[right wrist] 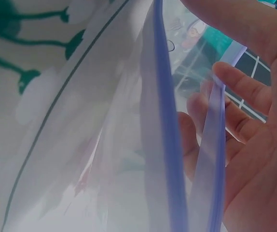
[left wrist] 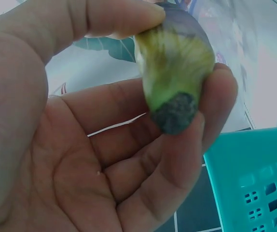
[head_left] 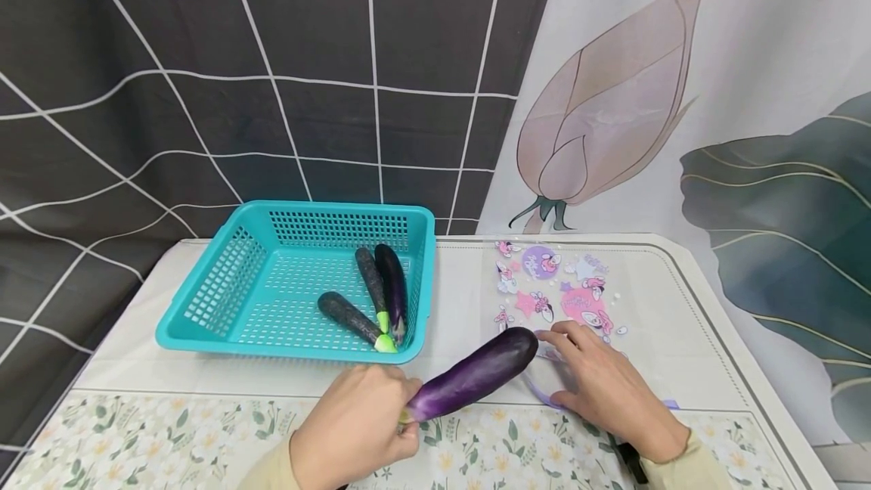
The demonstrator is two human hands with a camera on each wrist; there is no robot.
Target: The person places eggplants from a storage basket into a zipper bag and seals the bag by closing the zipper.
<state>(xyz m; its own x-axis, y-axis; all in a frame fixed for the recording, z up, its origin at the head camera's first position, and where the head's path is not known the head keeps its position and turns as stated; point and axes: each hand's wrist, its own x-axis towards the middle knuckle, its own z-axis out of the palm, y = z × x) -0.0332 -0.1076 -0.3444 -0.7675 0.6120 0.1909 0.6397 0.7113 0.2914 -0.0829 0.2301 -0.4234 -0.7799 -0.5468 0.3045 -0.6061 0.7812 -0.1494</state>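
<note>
My left hand (head_left: 357,426) grips a glossy purple eggplant (head_left: 476,373) by its stem end, and the rounded end points right, close to the right fingers. In the left wrist view, thumb and fingers pinch the green-yellow cap (left wrist: 177,67) of the eggplant. A clear zip bag (head_left: 542,263) with pink and purple cartoon prints lies flat, its mouth towards me. My right hand (head_left: 605,384) holds that mouth. In the right wrist view the two purple zip strips (right wrist: 170,121) stand apart; some fingertips show behind the clear film, one in front of it.
Left of the bag stands a turquoise mesh basket (head_left: 299,352). In its right side lie another dark eggplant (head_left: 392,278) and two dark speckled vegetables (head_left: 347,314) with bright green ends, resembling zucchini. A floral cloth (head_left: 204,437) covers the table's front. Curtains hang behind.
</note>
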